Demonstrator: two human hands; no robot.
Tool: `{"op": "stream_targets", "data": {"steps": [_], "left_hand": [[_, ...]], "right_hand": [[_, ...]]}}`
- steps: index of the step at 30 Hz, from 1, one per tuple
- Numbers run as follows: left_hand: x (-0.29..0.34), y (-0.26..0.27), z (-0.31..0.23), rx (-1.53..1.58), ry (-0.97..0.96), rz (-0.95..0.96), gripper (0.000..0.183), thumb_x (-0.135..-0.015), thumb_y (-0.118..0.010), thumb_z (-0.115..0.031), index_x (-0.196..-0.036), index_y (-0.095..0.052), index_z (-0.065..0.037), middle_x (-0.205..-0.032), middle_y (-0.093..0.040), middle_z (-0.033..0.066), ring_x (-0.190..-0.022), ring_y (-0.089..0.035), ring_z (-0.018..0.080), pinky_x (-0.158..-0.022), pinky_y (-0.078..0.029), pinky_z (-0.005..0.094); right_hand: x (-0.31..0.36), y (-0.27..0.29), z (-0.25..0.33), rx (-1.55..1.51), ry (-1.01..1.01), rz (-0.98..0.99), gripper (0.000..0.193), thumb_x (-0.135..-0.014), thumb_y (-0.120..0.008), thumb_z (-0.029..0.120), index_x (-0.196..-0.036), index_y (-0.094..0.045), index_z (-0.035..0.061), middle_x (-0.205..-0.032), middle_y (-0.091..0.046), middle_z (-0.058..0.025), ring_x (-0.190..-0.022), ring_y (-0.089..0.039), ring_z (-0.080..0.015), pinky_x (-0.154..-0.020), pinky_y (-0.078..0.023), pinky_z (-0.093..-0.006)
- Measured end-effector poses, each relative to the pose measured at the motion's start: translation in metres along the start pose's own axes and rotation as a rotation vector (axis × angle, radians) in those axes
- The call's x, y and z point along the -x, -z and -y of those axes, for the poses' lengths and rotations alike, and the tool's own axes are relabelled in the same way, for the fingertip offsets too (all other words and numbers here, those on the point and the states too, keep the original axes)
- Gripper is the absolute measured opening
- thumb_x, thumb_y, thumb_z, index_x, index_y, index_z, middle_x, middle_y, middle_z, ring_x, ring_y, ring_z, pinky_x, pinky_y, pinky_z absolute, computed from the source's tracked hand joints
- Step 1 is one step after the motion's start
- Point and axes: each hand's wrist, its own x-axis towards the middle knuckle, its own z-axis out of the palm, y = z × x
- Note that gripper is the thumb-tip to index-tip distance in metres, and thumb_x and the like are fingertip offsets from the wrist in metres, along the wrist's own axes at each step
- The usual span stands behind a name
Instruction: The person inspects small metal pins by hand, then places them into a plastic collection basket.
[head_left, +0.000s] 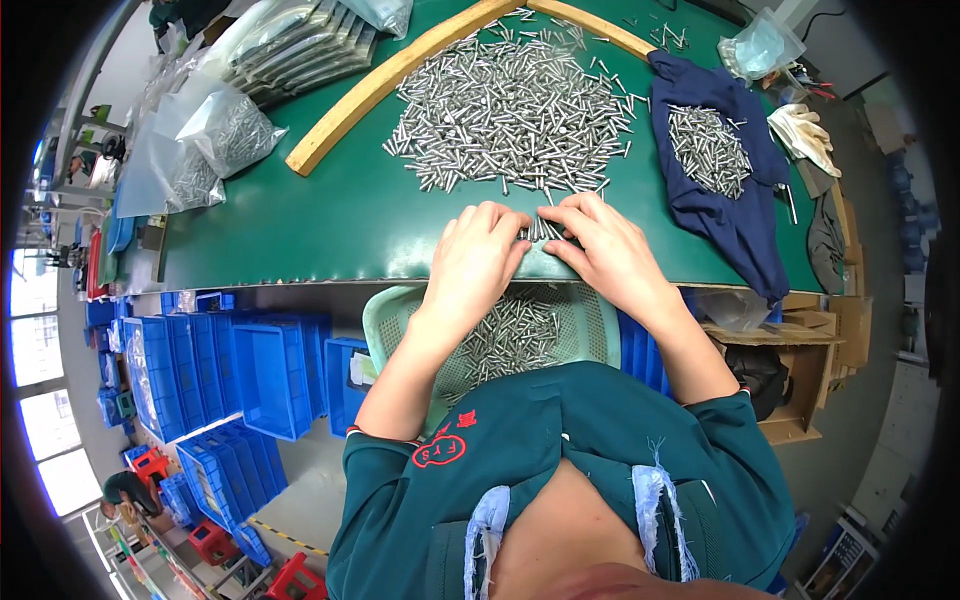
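Between my hands, close to the near edge of the green table (pixel 340 235), is a small bunch of silver metal pins (pixel 541 230). The fingers of my left hand (pixel 474 250) curl against the left side of the bunch. Those of my right hand (pixel 612 252) press in from the right, with thumb and forefinger at the pins. Just beyond my fingertips spreads a large loose pile of similar pins (pixel 510 110). Below the table edge, in front of my body, a pale green plastic basket (pixel 384 318) holds many more pins (pixel 513 335), partly hidden by my forearms.
Wooden strips (pixel 380 90) border the pile at left and back. A dark blue cloth (pixel 690 215) with pins on it lies at right, near a white glove (pixel 802 132). Plastic bags (pixel 240 130) lie at left. Blue crates (pixel 275 375) stand below.
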Motion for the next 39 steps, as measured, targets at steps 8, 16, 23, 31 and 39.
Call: {"op": "stream_targets", "data": {"steps": [8, 16, 23, 31, 39], "left_hand": [[0.004, -0.005, 0.002, 0.019, -0.004, -0.006, 0.022, -0.081, -0.065, -0.009, -0.102, -0.06, -0.006, -0.094, -0.059, 0.0061, -0.089, -0.057, 0.0252, -0.077, -0.044, 0.0371], [0.008, -0.003, 0.001, 0.043, -0.013, -0.015, 0.017, -0.08, -0.064, -0.007, -0.097, -0.062, -0.008, -0.093, -0.059, 0.0048, -0.089, -0.057, 0.0248, -0.077, -0.044, 0.0371], [0.01, -0.002, 0.003, 0.019, -0.022, -0.041, 0.013, -0.08, -0.065, -0.009, -0.093, -0.064, -0.009, -0.092, -0.058, 0.0026, -0.086, -0.056, 0.0236, -0.077, -0.044, 0.0362], [0.003, -0.004, 0.013, -0.046, -0.055, -0.079, 0.012, -0.079, -0.066, -0.013, -0.091, -0.064, -0.013, -0.087, -0.056, 0.0007, -0.084, -0.055, 0.0214, -0.072, -0.041, 0.0357], [-0.011, 0.003, 0.033, -0.125, 0.047, -0.127, 0.012, -0.081, -0.065, -0.013, -0.094, -0.065, -0.012, -0.091, -0.06, 0.004, -0.088, -0.058, 0.0247, -0.078, -0.044, 0.0367]], "right_hand": [[-0.007, -0.004, 0.001, 0.095, 0.059, 0.035, 0.031, -0.08, -0.069, 0.025, -0.105, -0.063, 0.0087, -0.095, -0.055, -0.005, -0.087, -0.06, -0.0225, -0.074, -0.05, -0.0358], [-0.007, -0.008, 0.004, 0.118, 0.072, -0.052, 0.027, -0.079, -0.071, 0.027, -0.098, -0.064, 0.0086, -0.093, -0.055, -0.0044, -0.086, -0.06, -0.0216, -0.071, -0.051, -0.0356], [-0.006, -0.013, 0.002, 0.17, 0.101, -0.093, 0.024, -0.078, -0.071, 0.026, -0.094, -0.065, 0.0095, -0.091, -0.056, -0.0034, -0.084, -0.06, -0.0198, -0.069, -0.051, -0.0333], [-0.005, -0.015, 0.001, 0.133, 0.091, -0.133, 0.02, -0.077, -0.072, 0.022, -0.091, -0.064, 0.0103, -0.089, -0.056, -0.0027, -0.084, -0.06, -0.02, -0.069, -0.051, -0.0336], [-0.003, -0.017, -0.001, 0.11, 0.084, -0.158, 0.019, -0.077, -0.072, 0.022, -0.089, -0.063, 0.0105, -0.09, -0.056, -0.0024, -0.083, -0.06, -0.0204, -0.069, -0.051, -0.034]]}}
